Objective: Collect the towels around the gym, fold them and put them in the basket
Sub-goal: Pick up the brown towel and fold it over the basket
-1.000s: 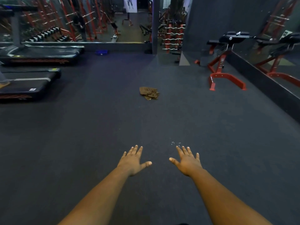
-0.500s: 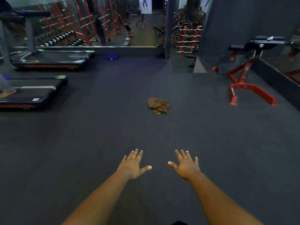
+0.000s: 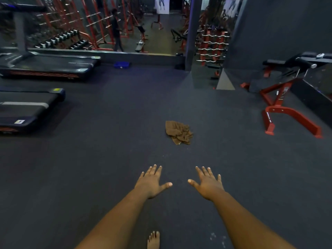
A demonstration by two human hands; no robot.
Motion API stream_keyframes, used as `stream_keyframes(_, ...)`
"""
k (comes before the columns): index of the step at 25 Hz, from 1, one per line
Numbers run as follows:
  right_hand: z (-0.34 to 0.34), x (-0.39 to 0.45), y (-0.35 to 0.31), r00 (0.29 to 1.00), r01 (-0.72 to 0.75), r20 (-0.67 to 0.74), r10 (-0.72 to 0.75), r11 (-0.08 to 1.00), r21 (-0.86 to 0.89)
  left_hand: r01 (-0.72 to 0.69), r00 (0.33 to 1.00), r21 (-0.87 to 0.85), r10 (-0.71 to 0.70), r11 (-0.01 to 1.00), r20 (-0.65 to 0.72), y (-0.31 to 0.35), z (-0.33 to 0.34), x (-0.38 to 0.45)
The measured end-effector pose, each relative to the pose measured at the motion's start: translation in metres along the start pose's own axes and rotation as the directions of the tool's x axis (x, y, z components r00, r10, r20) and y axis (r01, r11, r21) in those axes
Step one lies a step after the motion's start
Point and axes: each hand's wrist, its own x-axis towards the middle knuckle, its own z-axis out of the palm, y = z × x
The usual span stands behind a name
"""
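While the towel (image 3: 178,132) lies crumpled on the dark floor (image 3: 89,168) ahead, well apart from both hands, nothing is held: in the head view, the only one there is, the left hand (image 3: 151,182) and right hand (image 3: 208,184) reach forward with fingers spread and palms down, empty. No basket shows anywhere in this view, so where the folded towel should go cannot be told from here. The likeliest slip, I judge, is a poor pickup: the cloth is bunched in loose folds (one corner trails toward the viewer), and a grab at a single fold could lift it lopsided and leave part dragging over the floor. A bare foot (image 3: 153,240) shows at the bottom edge, and stepping on that trailing corner could tug the towel askew. The red bench (image 3: 287,112) stands off to the right and a treadmill (image 3: 27,108) to the left, both well clear of the straight path, so a bump seems unlikely unless the walk drifts.
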Motion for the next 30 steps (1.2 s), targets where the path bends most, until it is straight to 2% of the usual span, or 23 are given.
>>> stream_keyframes(5,-0.071,0.097,-0.036,0.999,-0.036,-0.022,0.037,0.999,0.029,-0.024,1.0,0.066,0.023,0.998,0.011,-0.035,-0.086,0.106)
stream_keyframes(10,-0.115,0.202,-0.051,0.999,-0.035,0.002,0.035,0.999,0.04,-0.035,0.998,0.092,0.03,0.995,0.052,-0.041,-0.142,0.216)
stream_keyframes(17,-0.185,0.378,-0.055,0.997,0.014,0.074,-0.015,1.0,0.022,0.053,0.993,0.07,-0.06,0.996,0.104,-0.04,-0.219,0.376)
stream_keyframes(21,-0.221,0.458,-0.063,0.993,0.039,0.109,-0.04,0.999,0.009,0.057,0.988,0.041,-0.062,0.998,0.142,-0.045,-0.254,0.449)
stream_keyframes(24,-0.237,0.527,-0.072,0.992,0.033,0.125,-0.033,0.999,0.002,0.046,0.983,0.028,-0.05,0.999,0.176,-0.058,-0.27,0.52)
stream_keyframes(30,-0.228,0.689,-0.09,0.974,-0.079,0.216,0.071,0.997,0.025,-0.033,0.968,-0.004,0.033,0.999,0.249,-0.111,-0.284,0.692)
